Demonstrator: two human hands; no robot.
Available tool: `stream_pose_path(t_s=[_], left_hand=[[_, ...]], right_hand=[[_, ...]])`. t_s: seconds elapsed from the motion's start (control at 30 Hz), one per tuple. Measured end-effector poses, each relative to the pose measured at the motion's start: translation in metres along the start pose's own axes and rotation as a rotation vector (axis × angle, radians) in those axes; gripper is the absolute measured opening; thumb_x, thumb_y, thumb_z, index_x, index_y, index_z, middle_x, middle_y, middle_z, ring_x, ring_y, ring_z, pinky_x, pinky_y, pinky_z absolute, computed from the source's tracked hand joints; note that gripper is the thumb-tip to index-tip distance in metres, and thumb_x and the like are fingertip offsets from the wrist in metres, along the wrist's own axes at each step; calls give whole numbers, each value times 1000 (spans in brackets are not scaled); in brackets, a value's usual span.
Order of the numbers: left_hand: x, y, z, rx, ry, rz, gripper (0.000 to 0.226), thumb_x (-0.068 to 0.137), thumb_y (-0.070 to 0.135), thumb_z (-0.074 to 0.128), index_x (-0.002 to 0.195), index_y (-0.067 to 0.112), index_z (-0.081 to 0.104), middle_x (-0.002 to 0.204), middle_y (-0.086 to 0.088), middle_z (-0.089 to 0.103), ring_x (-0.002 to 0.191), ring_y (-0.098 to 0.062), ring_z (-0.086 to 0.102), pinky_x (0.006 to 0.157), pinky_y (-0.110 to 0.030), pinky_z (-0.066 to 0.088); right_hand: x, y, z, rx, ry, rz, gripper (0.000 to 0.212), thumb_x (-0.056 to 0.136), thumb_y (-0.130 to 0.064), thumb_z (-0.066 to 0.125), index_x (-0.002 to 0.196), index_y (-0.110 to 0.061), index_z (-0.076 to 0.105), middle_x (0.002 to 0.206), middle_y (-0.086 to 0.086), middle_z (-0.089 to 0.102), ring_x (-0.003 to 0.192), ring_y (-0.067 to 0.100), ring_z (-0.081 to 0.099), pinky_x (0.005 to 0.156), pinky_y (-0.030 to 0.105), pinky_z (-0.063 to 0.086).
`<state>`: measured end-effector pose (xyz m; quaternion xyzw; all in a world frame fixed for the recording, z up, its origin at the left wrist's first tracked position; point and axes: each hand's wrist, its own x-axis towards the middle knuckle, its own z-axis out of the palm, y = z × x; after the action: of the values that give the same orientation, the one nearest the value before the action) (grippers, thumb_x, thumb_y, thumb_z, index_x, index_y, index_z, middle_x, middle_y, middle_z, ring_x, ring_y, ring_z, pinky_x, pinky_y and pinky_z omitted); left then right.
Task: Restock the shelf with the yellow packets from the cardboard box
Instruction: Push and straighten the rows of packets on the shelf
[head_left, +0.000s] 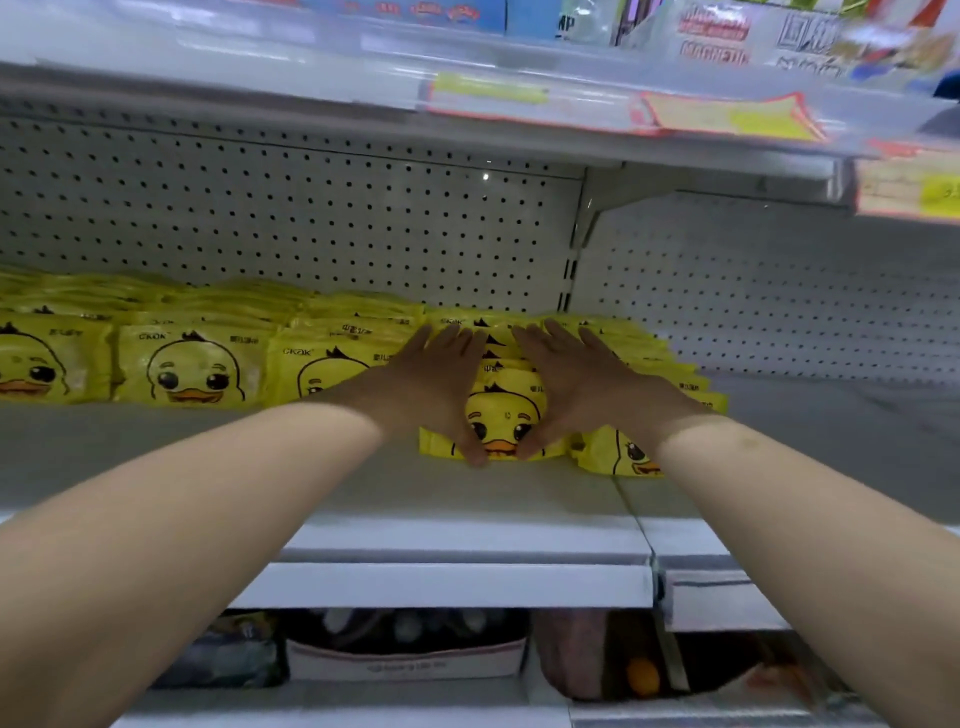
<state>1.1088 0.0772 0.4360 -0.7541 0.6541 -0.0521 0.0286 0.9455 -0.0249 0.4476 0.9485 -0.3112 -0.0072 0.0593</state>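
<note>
Head: left hand (435, 382), right hand (577, 382) press packets (503, 413)

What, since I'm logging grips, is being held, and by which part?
Nothing is gripped: the left hand and right hand press flat on either side of the stack of yellow packets, thumbs at its front edge.
</note>
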Motion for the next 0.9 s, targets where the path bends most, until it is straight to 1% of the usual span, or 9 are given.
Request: stream_pose_path(t_s=[0.1,0.27,0.47,0.57,0.7,0.8,0.9], left_hand=[[12,-5,1,44,31,-48,163,38,82,76,153,7,-11,163,-10,2,150,-24,-8,121,-48,-5],[27,-9,0,114,49,-105,160,42,80,76,153,4,-10,163,-11,4,151,-24,-5,121,-46,-4],[47,-20,6,149,75,-186,162,40,87,70,153,4,-12,163,-12,3,151,-24,-3,119,-48,-5],[56,-25,9,161,98,-208,163,39,86,70,152,5,-15,163,-12,0,151,-25,-6,119,-51,-7],[64,-26,12,165,121,-225,162,39,86,70,153,7,-14,163,-12,-2,151,-26,-6,119,-55,-4],[67,-27,13,151,139,-235,160,40,85,71,153,8,-12,163,-12,-2,151,-27,-6,119,-57,-2],[67,-27,10,149,130,-231,160,39,84,72,153,9,-13,163,-12,-3,150,-28,-6,118,-58,-1]], right_hand=[[15,3,0,-38,0,30,154,47,-75,83,159,-19,-8,168,2,-3,153,19,-12,124,45,-6],[40,5,1,-108,-13,62,157,46,-80,79,159,-13,-8,168,4,-2,154,20,-9,124,47,-3],[62,5,-1,-124,-3,85,159,47,-79,79,157,-8,-11,168,8,-1,155,23,-3,125,46,3],[70,8,1,-111,20,93,160,46,-79,80,157,-8,-11,168,7,1,155,23,-2,125,45,4],[77,11,2,-105,44,93,159,45,-77,82,158,-10,-8,167,7,3,154,23,2,125,45,7],[81,12,3,-82,74,98,159,43,-75,84,158,-10,-5,167,8,7,154,23,7,125,44,11],[79,11,3,-46,70,107,160,43,-73,86,158,-11,-6,167,8,5,153,25,8,124,44,16]])
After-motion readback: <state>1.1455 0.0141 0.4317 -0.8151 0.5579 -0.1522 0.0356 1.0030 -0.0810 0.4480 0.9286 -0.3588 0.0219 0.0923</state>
